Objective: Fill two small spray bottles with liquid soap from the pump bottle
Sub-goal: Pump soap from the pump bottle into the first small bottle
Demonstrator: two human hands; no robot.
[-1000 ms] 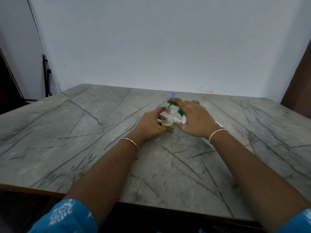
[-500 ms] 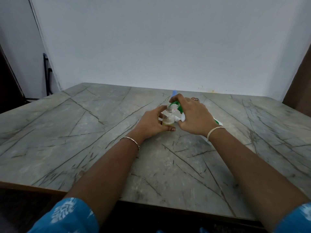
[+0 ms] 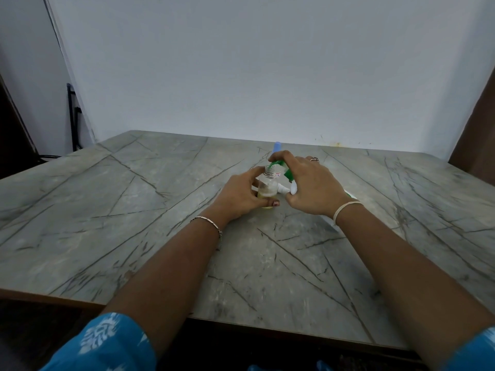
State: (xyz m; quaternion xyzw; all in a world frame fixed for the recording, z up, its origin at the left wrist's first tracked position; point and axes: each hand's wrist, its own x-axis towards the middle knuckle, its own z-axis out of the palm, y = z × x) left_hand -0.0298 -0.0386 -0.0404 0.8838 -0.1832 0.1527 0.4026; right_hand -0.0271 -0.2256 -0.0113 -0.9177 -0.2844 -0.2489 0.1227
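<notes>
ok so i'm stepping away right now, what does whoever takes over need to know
Left hand: grips the open spray bottle, which stands upright on the table.
Right hand: grips the pump bottle by its green head, spout at the spray bottle's mouth.
Done: a little yellowish soap sits in the spray bottle's bottom.
Left: finish this fill and close it, then fill the second one. A blue tip shows behind the hands; I cannot tell what it belongs to.

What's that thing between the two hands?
A small clear spray bottle with a little yellow liquid, held by the left hand; the right hand holds the green pump head over it. The head view shows this.
</notes>
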